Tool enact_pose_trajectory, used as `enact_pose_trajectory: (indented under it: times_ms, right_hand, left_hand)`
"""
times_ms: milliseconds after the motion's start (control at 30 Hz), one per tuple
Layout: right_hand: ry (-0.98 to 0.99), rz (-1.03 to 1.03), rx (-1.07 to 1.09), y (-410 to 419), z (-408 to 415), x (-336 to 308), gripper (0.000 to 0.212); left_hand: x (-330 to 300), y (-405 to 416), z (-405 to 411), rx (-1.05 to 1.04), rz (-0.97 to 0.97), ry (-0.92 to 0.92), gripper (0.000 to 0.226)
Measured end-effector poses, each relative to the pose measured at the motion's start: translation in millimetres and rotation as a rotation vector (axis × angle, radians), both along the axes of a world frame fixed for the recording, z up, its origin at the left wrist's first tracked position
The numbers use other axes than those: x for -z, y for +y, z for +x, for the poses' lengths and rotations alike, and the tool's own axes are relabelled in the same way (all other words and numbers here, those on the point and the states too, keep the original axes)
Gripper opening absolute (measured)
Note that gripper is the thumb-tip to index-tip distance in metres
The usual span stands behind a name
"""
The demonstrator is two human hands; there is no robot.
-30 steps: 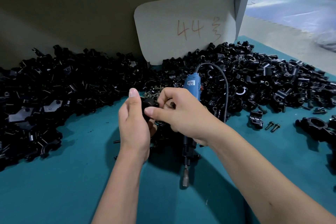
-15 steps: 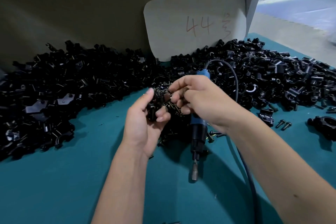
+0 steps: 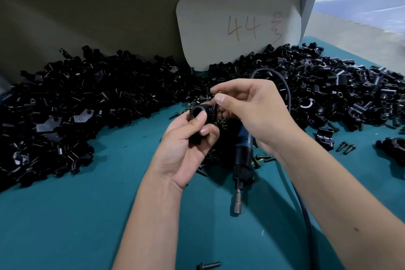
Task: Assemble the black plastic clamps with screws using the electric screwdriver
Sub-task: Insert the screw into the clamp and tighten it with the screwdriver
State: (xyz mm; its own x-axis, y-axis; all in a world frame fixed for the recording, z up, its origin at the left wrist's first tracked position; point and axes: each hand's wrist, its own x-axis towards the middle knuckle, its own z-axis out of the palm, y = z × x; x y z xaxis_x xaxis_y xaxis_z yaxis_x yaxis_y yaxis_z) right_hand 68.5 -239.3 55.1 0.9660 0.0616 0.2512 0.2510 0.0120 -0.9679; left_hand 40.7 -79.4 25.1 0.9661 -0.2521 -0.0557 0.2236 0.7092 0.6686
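1. Now the left hand [image 3: 186, 151] holds a black plastic clamp [image 3: 202, 114] above the teal tabletop [image 3: 65, 215], thumb and fingers curled round it.
2. Meanwhile the right hand [image 3: 252, 112] pinches a small screw [image 3: 217, 103] at the clamp's side; the electric screwdriver [image 3: 241, 160] hangs under this palm, bit pointing down.
3. I judge the step is seating the screw in its hole.
4. Next, the screw must stand straight, then the bit must meet its head.
5. Loose clamps [image 3: 87, 105] are heaped behind.

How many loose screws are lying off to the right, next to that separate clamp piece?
2: a pair of screws lies side by side on the mat, just right of the lone clamp piece. More may be hidden in the pile.
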Motion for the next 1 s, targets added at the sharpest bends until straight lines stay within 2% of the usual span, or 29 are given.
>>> enact_pose_trajectory:
  times_ms: [167,500,567,767,833,900,1000]
  right_hand:
    - [-0.019,-0.048,0.010,-1.1,0.9,1.3,0.011]
    - [0.036,-0.093,-0.099,-8.8,3.2,2.6,0.007]
    - [0.088,-0.054,-0.154,-8.6,2.8,2.0,0.010]
    - [0.265,0.154,-0.274,-5.8,-1.6,3.9,0.018]
    - [0.289,0.218,-0.300,-5.4,-0.7,4.2,0.020]
    - [0.295,0.235,-0.304,-4.5,0.8,4.6,0.031]
    - [0.293,0.239,-0.319,-4.3,1.0,5.5,0.031]
  left_hand:
    - [1.5,0.3,-0.2,0.065,0.046,-0.081,0.017]
    - [3.9,0.1,2.3,0.031,0.037,-0.021,0.034]
    - [3.6,0.5,2.1,0.026,0.032,-0.023,0.039]
    - [1.6,-0.7,-0.1,0.070,-0.029,-0.062,0.025]
    - [1.6,-0.8,0.0,0.070,-0.039,-0.068,0.027]
    - [1.7,-1.8,0.0,0.075,-0.033,-0.077,0.029]
    - [1.0,-3.5,-0.3,0.076,-0.016,-0.084,0.030]
